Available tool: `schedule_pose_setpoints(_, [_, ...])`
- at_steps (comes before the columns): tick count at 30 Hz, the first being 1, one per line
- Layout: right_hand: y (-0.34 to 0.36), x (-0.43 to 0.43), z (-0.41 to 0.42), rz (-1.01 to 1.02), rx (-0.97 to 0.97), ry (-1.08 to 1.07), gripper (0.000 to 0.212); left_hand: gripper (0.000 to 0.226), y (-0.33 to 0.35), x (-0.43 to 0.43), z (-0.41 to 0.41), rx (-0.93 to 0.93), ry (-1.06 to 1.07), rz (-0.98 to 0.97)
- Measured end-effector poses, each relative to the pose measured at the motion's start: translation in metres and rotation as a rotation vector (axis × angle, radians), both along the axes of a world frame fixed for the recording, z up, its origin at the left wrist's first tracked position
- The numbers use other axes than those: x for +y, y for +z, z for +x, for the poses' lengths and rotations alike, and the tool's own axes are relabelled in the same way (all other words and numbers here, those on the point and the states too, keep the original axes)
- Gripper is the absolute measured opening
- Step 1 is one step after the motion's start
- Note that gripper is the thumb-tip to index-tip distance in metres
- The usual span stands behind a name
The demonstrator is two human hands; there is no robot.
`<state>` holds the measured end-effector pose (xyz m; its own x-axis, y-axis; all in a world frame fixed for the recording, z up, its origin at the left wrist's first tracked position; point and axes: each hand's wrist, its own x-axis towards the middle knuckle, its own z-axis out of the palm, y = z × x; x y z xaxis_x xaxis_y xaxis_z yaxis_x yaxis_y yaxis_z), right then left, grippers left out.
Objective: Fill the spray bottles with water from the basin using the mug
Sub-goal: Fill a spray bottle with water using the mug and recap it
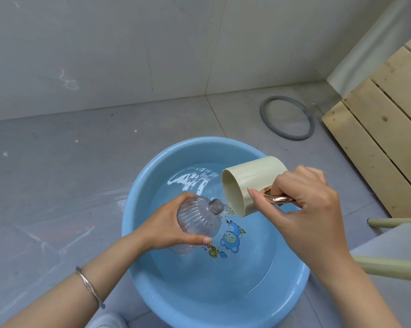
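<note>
A blue basin [138, 185] with water and a cartoon print sits on the grey floor. Over it my left hand [166, 229] grips a clear ribbed spray bottle [197, 221], uncapped and tilted with its neck up and to the right. My right hand [303, 202] holds a cream mug [251, 178] by its shiny copper handle. The mug is tipped on its side, mouth towards the bottle's neck, lip just right of the opening. A thin trickle of water shows between the two.
A grey rubber ring [287, 120] lies on the floor behind the basin. A wooden slatted pallet [384, 129] leans at the right. Pale green stool legs [389, 266] stand at the lower right, close to the basin's rim. A white wall runs along the back.
</note>
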<state>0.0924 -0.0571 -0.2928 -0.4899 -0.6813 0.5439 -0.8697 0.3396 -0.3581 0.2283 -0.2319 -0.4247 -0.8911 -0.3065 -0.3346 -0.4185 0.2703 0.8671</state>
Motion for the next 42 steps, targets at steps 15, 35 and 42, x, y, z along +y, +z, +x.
schedule_pose_setpoints(15, [-0.011, 0.001, 0.005, -0.009, 0.1, 0.063, 0.038, 0.083, -0.003, 0.0, -0.002, 0.015, 0.039, 0.017])
schedule_pose_setpoints(35, [-0.108, 0.026, -0.025, 0.185, -0.652, -0.385, 0.047, 0.1, -0.013, -0.001, 0.004, 0.017, 0.073, 0.042])
schedule_pose_setpoints(42, [-0.127, 0.023, -0.021, 0.278, -0.56, -0.339, 0.05, 0.104, -0.015, -0.001, 0.005, 0.026, 0.083, 0.034])
